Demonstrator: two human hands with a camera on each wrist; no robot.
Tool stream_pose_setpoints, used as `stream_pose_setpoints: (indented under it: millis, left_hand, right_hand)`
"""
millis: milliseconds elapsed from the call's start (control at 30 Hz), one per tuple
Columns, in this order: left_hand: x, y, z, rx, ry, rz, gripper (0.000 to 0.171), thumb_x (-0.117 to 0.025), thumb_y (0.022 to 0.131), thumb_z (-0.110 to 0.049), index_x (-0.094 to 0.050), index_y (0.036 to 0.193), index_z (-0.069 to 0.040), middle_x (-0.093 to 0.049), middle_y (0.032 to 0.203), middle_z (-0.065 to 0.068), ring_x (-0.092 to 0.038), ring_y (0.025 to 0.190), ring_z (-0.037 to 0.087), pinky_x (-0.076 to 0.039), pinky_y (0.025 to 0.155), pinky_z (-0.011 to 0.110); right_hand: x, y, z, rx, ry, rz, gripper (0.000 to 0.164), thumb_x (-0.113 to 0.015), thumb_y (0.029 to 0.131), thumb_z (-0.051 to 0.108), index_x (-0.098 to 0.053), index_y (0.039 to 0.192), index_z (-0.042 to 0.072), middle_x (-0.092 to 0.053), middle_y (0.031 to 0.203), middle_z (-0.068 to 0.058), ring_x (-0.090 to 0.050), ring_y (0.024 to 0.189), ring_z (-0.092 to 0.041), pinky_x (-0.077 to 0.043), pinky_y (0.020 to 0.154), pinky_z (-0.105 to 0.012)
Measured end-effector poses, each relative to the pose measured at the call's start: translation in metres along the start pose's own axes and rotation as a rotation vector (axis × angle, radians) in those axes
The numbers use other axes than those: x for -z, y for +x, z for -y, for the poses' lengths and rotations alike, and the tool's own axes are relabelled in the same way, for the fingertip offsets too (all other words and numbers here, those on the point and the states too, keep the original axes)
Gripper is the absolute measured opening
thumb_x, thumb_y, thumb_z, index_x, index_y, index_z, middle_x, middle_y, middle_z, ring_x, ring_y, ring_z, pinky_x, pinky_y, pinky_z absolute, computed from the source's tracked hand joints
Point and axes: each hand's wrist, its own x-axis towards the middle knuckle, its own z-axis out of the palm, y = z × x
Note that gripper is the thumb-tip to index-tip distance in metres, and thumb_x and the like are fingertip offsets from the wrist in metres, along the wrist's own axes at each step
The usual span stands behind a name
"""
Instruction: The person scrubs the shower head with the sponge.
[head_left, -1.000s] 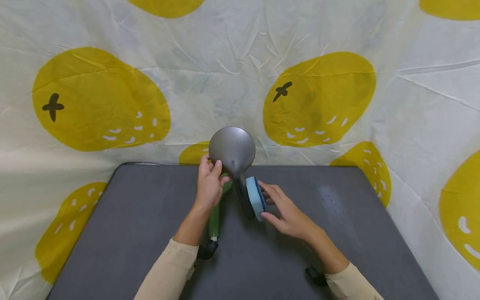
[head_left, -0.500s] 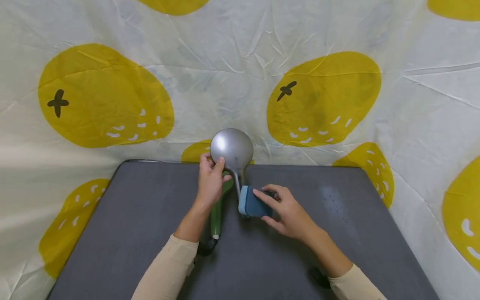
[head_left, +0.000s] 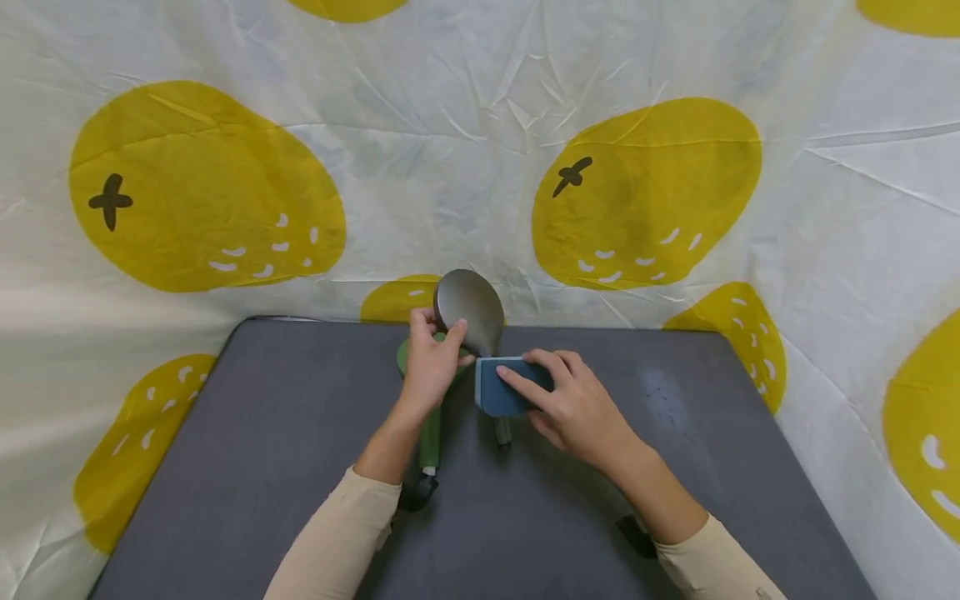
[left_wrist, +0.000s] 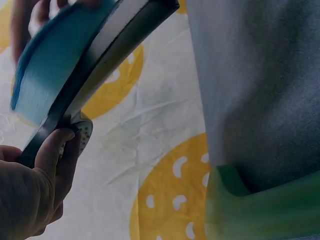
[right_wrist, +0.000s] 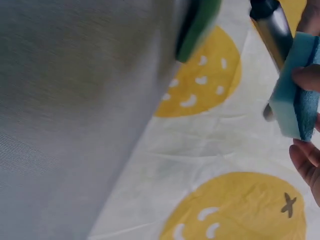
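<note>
My left hand [head_left: 431, 362] grips a grey metal ladle [head_left: 471, 304] by the bowl's left rim, thumb on the near face. The bowl is up and the handle slants down toward me. In the left wrist view a patch of the bowl [left_wrist: 86, 134] by the thumb shows small dark dots. A two-layer blue sponge [head_left: 506, 390] is pinched in my right hand [head_left: 573, 408], fingers spread over its dark face. The sponge lies along the ladle's handle and hides its middle; the handle's lower end [head_left: 502, 432] pokes out below. The right wrist view shows the sponge's pale layer [right_wrist: 287, 107] facing the handle.
On the dark grey table [head_left: 300, 417] lies a green long-handled utensil [head_left: 430, 442] with a rounded head, partly behind my left hand. A white cloth [head_left: 420, 167] with yellow fruit prints hangs behind the table and at its sides.
The sponge has turned from edge-on at the handle's right side to flat across it, dark face toward me. The ladle's bowl has dipped slightly and turned, with my left hand still on it.
</note>
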Motion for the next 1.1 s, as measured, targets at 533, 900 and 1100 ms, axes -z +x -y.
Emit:
stream_pose_setpoints:
  millis: [533,900,1100]
  left_hand:
    - [0.002,0.006,0.009,-0.083,0.139,-0.105,0.035,-0.065,0.099,-0.018,-0.042,0.122,-0.003,-0.054,0.111,0.018,-0.067,0.071,0.030,-0.065,0.063,0.040]
    - [0.011,0.009,0.004,-0.072,0.023,-0.132,0.035,-0.059,0.105,-0.019,-0.036,0.125,0.000,-0.050,0.130,0.024,-0.067,0.106,0.040,-0.066,0.071,0.034]
    - [0.013,0.008,0.001,-0.092,-0.136,-0.109,0.040,-0.053,0.107,-0.008,-0.032,0.138,0.005,-0.044,0.143,0.031,-0.056,0.127,0.041,-0.065,0.076,0.035]
  right_hand:
    - [0.004,0.012,0.002,0.122,-0.079,0.040,0.069,-0.087,0.081,0.014,-0.062,0.144,0.028,-0.059,0.131,-0.016,-0.058,0.102,-0.037,-0.059,0.080,-0.045]
    - [-0.005,-0.024,0.009,0.176,-0.106,0.154,0.070,-0.085,0.084,0.007,-0.060,0.145,0.031,-0.057,0.131,-0.011,-0.056,0.107,-0.034,-0.059,0.078,-0.043]
    - [-0.009,-0.032,-0.004,0.056,0.076,0.095,0.084,-0.088,0.080,0.016,-0.049,0.154,0.025,-0.055,0.137,-0.017,-0.058,0.113,-0.036,-0.059,0.090,-0.049]
